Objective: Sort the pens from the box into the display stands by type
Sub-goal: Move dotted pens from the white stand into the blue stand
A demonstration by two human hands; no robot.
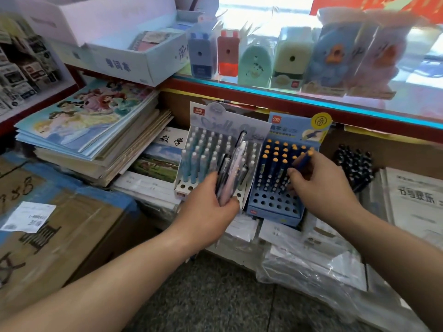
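Nearest, the left hand (pixel 211 200) clasped a bundle of mixed pens (pixel 231 173), dark and pale ones together. Its fingers (pixel 212 178) were curled round their lower ends, in front of the white display stand (pixel 182 188). Beside it, the right hand (pixel 321 185) pinched a single dark blue pen with an orange cap (pixel 304 160), held slanted over the blue display stand (pixel 275 207). That stand's front rows showed open holes, while its rear rows carried matching orange-capped pens (pixel 275 154). The white stand held pale blue and white pens (pixel 201 159) standing upright. Both stands sat on plastic-wrapped stacks of paper (pixel 311 267). To the left lay a taped cardboard box (pixel 60 224) and piled notebooks (pixel 91 130). Farther back, on the glass table (pixel 359 103), boxed pencil sharpeners (pixel 254 61) stood in a row.
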